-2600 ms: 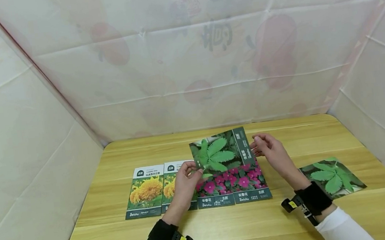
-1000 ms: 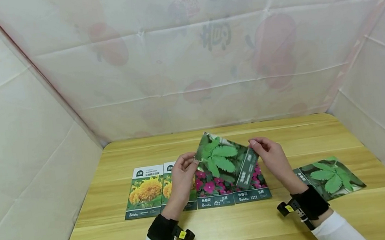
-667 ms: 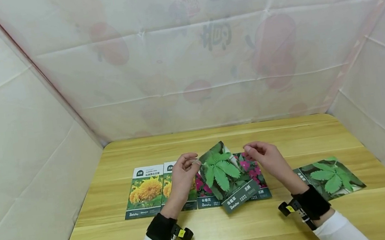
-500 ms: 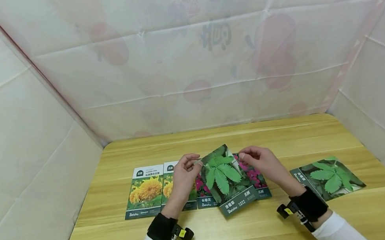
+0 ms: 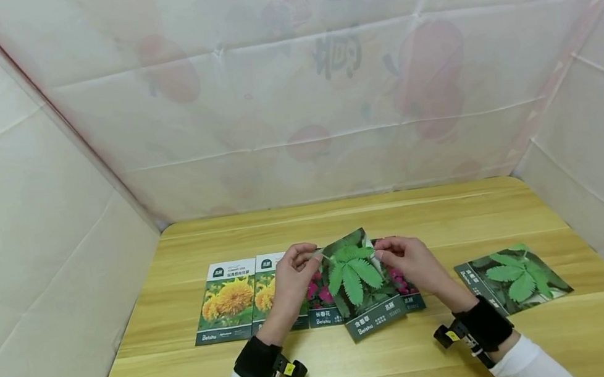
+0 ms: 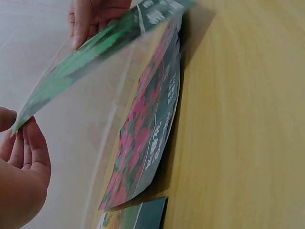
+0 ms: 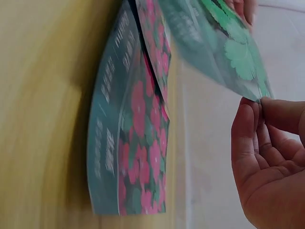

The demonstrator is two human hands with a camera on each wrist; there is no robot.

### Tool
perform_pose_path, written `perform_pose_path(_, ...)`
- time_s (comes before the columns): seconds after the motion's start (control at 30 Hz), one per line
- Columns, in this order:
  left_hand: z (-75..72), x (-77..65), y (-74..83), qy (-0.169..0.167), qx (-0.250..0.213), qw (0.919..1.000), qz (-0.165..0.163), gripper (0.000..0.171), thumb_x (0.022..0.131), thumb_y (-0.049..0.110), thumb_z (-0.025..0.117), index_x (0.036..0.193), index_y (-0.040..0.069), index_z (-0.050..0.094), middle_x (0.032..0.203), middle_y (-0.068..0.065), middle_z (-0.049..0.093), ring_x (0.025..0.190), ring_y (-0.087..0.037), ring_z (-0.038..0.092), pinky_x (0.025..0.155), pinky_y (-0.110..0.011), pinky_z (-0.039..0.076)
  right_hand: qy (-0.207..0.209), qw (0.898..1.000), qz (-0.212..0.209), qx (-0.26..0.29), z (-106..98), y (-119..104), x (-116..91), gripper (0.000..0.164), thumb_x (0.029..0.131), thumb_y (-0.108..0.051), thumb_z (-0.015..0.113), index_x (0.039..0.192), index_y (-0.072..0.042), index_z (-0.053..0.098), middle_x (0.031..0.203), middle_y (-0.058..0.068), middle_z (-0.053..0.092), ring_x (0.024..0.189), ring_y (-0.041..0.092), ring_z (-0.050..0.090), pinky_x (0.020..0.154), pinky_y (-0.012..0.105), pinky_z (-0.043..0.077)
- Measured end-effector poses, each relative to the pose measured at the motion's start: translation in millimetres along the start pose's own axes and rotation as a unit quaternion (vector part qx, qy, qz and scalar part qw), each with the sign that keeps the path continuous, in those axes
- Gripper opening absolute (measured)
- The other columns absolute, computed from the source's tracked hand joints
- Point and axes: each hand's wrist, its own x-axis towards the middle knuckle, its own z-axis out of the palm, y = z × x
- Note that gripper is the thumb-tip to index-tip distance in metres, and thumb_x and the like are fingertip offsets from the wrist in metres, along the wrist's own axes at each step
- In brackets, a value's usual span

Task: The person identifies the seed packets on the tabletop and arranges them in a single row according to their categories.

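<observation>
A green-leaf seed packet is held up, tilted, above two pink-flower seed packets. My left hand pinches its upper left edge between thumb and fingers. At the opposite edge, my right hand pinches it too; the right wrist view shows thumb and fingertips meeting on the packet's corner. Behind it, the left pink-flower packet and the right one are partly hidden. In the left wrist view a gap separates the raised packet from the pink-flower packets on the table.
Two yellow-flower seed packets lie at the left of the row, the outer one in full view and the inner one partly behind my left hand. Another green-leaf packet lies askew at the right of the wooden table. Cloth walls enclose it.
The green-leaf packet has been turned from sideways to nearly upright, label strip at the bottom. My right hand released its label end, moved left and took hold of its upper right edge.
</observation>
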Motion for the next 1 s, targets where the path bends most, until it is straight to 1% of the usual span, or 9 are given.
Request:
perform_pose_path(0.17, -8.0, 2.6, -15.5, -0.005, -0.006, 0.9985, 0.053, 0.044, 0.102, 0.027, 0.069, 0.133, -0.003, 0.058, 0.118, -0.017, 0.066, 0.104, -0.032, 0.067, 0.095, -0.05, 0.058, 0.026, 0.999, 0.02, 0.005, -20.3, 3.5, -3.8, 0.028, 0.107, -0.015, 0.062, 0.125, 0.005, 0.066, 0.106, 0.017, 0.071, 0.086, 0.025, 0.07, 0.075, 0.042, 0.063)
perform_pose_path(0.27, -18.4, 7.3, -35.6, -0.01, 0.004, 0.9965, 0.083, 0.042, 0.105, 0.031, 0.065, 0.136, 0.004, 0.056, 0.121, -0.016, 0.065, 0.109, -0.033, 0.065, 0.096, -0.042, 0.058, 0.046, 0.998, 0.031, -0.011, -35.4, 7.2, -7.7, 0.032, 0.108, -0.017, 0.06, 0.129, 0.006, 0.064, 0.107, 0.017, 0.071, 0.091, 0.025, 0.07, 0.08, 0.043, 0.063)
perform_pose_path(0.4, -29.4, 8.3, -42.2, -0.015, -0.01, 0.9964, 0.082, 0.047, 0.105, 0.039, 0.064, 0.138, 0.007, 0.055, 0.123, -0.022, 0.064, 0.113, -0.037, 0.064, 0.098, -0.039, 0.058, 0.068, 0.996, 0.047, -0.033, -56.2, 15.4, -14.8, 0.039, 0.109, -0.023, 0.058, 0.134, 0.007, 0.061, 0.116, 0.021, 0.07, 0.099, 0.024, 0.07, 0.086, 0.042, 0.063)
perform_pose_path(0.5, -34.1, 5.3, -31.9, -0.013, -0.024, 0.9967, 0.077, 0.054, 0.102, 0.044, 0.066, 0.136, 0.003, 0.055, 0.123, -0.03, 0.062, 0.113, -0.045, 0.062, 0.098, -0.043, 0.058, 0.087, 0.993, 0.062, -0.049, -71.0, 27.7, -21.1, 0.045, 0.11, -0.029, 0.057, 0.136, 0.007, 0.06, 0.12, 0.024, 0.068, 0.101, 0.026, 0.07, 0.085, 0.038, 0.063)
perform_pose_path(0.57, -38.3, 3.6, -29.1, -0.014, -0.029, 0.9958, 0.086, 0.05, 0.104, 0.04, 0.065, 0.136, 0.002, 0.055, 0.12, -0.027, 0.064, 0.111, -0.041, 0.064, 0.095, -0.042, 0.06, 0.098, 0.991, 0.073, -0.055, -79.9, 43.1, -24.2, 0.05, 0.109, -0.037, 0.056, 0.138, 0.005, 0.059, 0.121, 0.023, 0.067, 0.101, 0.025, 0.069, 0.082, 0.034, 0.062)
perform_pose_path(0.7, -48.3, 6.5, -37.3, -0.009, -0.03, 0.9959, 0.085, 0.051, 0.105, 0.035, 0.065, 0.138, -0.002, 0.052, 0.117, -0.014, 0.068, 0.109, -0.032, 0.067, 0.095, -0.04, 0.06, 0.116, 0.986, 0.086, -0.077, -95.4, 85.1, -27.2, 0.063, 0.106, -0.054, 0.051, 0.14, -0.002, 0.059, 0.12, 0.014, 0.067, 0.099, 0.016, 0.068, 0.068, 0.021, 0.056)
perform_pose_path(0.77, -51.7, 8.1, -40.0, -0.002, -0.036, 0.9957, 0.085, 0.052, 0.105, 0.031, 0.066, 0.138, -0.006, 0.051, 0.116, -0.015, 0.068, 0.108, -0.033, 0.067, 0.095, -0.043, 0.06, 0.118, 0.985, 0.097, -0.078, -100.9, 97.7, -28.3, 0.066, 0.104, -0.058, 0.051, 0.141, -0.004, 0.059, 0.119, 0.012, 0.067, 0.098, 0.015, 0.067, 0.065, 0.02, 0.055)
perform_pose_path(0.97, -57.3, 9.8, -42.8, 0.011, -0.035, 0.9971, 0.067, 0.053, 0.104, 0.032, 0.067, 0.139, -0.004, 0.051, 0.118, -0.014, 0.067, 0.109, -0.03, 0.067, 0.098, -0.043, 0.059, 0.102, 0.984, 0.129, -0.063, -110.0, 79.6, -35.6, 0.059, 0.11, -0.04, 0.053, 0.141, 0.01, 0.054, 0.122, 0.027, 0.065, 0.1, 0.028, 0.068, 0.075, 0.035, 0.06)
perform_pose_path(1.0, -58.2, 9.9, -43.7, 0.008, -0.035, 0.9971, 0.067, 0.052, 0.104, 0.031, 0.066, 0.14, -0.003, 0.05, 0.118, -0.013, 0.067, 0.109, -0.028, 0.067, 0.098, -0.042, 0.059, 0.108, 0.983, 0.136, -0.064, -110.7, 78.4, -36.0, 0.057, 0.11, -0.038, 0.054, 0.14, 0.01, 0.055, 0.121, 0.025, 0.065, 0.098, 0.026, 0.068, 0.071, 0.033, 0.06)
